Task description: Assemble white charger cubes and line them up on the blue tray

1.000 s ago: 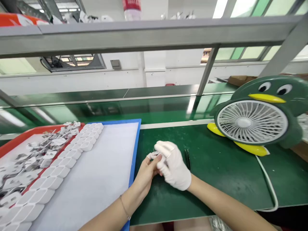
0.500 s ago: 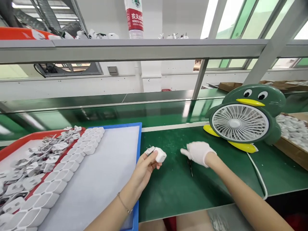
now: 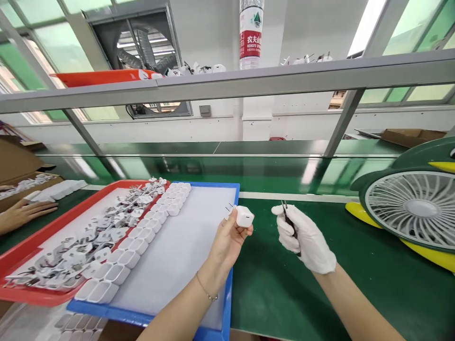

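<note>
My bare left hand (image 3: 229,241) is closed on a small white charger plug (image 3: 243,216), its two metal prongs pointing left, held above the right edge of the blue tray (image 3: 227,293). My right hand (image 3: 305,239), in a white glove, grips dark tweezers (image 3: 288,220) with the tips pointing up, a short way to the right of the plug. Both hands hover over the green bench (image 3: 320,303).
White plugs (image 3: 142,232) lie in rows on the blue tray's left side. A red tray (image 3: 21,258) holds several loose plug parts. A green penguin-shaped fan (image 3: 408,208) stands at right. Another person's hand (image 3: 21,213) rests at far left beside a cardboard box (image 3: 17,166).
My right hand picked the tweezers up off the bench and raised them. My left hand lifted the plug slightly. The view swung left and up.
</note>
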Motion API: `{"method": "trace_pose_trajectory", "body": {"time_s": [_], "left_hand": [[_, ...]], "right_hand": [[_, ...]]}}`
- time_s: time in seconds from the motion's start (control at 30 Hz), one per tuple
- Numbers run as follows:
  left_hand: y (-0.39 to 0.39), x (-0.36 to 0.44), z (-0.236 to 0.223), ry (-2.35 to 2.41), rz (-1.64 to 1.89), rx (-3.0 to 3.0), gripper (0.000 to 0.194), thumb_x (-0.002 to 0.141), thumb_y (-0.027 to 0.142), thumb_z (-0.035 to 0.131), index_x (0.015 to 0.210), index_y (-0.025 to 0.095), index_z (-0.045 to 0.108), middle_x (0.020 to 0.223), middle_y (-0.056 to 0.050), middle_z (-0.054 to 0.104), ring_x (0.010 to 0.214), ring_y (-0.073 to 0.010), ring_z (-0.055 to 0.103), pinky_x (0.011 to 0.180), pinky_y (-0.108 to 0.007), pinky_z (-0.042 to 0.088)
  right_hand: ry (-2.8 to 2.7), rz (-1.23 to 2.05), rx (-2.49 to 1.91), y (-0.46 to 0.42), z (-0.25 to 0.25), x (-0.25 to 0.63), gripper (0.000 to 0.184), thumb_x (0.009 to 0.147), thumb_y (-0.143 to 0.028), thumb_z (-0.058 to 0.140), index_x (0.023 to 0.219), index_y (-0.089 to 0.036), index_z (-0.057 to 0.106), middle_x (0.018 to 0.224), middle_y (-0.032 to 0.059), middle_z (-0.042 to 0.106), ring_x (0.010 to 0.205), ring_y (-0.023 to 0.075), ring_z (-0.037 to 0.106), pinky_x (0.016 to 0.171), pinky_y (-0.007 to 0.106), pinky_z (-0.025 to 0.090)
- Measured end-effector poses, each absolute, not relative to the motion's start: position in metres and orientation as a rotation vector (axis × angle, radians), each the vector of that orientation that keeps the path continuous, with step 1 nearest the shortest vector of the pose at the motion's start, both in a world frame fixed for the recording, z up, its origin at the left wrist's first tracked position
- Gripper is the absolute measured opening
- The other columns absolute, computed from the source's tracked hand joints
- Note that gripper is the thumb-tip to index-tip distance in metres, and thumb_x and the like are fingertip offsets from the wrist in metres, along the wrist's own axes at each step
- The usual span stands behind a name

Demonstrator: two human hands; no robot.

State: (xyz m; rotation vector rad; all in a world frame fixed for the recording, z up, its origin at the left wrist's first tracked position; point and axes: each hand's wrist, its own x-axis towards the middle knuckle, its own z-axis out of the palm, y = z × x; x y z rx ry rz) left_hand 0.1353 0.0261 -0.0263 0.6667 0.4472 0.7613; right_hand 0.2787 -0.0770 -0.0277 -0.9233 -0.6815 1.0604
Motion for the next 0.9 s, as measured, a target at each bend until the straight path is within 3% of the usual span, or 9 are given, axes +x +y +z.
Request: {"method": "trace_pose_trajectory", "body": {"time_s": [0.23,0.9], "left_hand": [[0.03,0.135,-0.026,0.47,0.792,0.618,0.03,0.068,0.036,0.078,0.082,0.011,0.068,0.077,-0.006,0.071,0.058,-0.0102,0.061,0.055,-0.018,0.051],[0.027,0.135,-0.03,0.499,0.737,0.845,0.026,0.08,0.038,0.066,0.095,0.016,0.065,0.089,-0.005,0.067,0.065,-0.0095,0.055,0.061,-0.021,0.046]], "right_hand": [[-0.725,1.113,-0.981,-0.061,-0.027,0.232,0.035,0.087,-0.049,0.057,0.097,-0.017,0.054,0.045,-0.0077,0.049,0.025,0.0059,0.038,0.024,0.013,0.025],[-0.666,1.242,-1.006,-0.065,-0.038,0.233,0.027,0.09,-0.044,0.054,0.093,-0.017,0.052,0.04,-0.0082,0.052,0.025,0.0047,0.037,0.025,0.01,0.026]]}}
